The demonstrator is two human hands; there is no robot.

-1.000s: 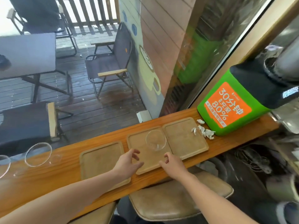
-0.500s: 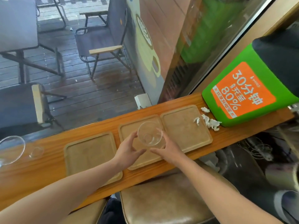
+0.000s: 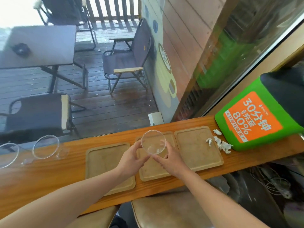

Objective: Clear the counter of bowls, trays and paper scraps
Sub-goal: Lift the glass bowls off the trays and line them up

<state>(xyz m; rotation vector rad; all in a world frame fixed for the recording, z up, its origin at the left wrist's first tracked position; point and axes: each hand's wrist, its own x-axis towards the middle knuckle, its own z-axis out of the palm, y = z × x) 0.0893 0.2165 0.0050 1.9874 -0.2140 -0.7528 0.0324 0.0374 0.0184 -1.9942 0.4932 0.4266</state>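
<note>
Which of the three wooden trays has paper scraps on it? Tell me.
The rightmost tray, beside the green box: a white paper scrap lies on its right edge. The other two trays carry none.

- A green box [image 3: 256,122] with an orange label stood at the bench's right end.
- Two stools [image 3: 172,213] sat below the near edge.
- Beyond the glass, a grey table [image 3: 39,46] and folding chairs [image 3: 126,60] stood on wet decking [image 3: 102,102].

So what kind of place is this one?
Probably a café: a window counter with wooden serving trays, a coffee-cup mural outside, and deck chairs around a table.
</note>
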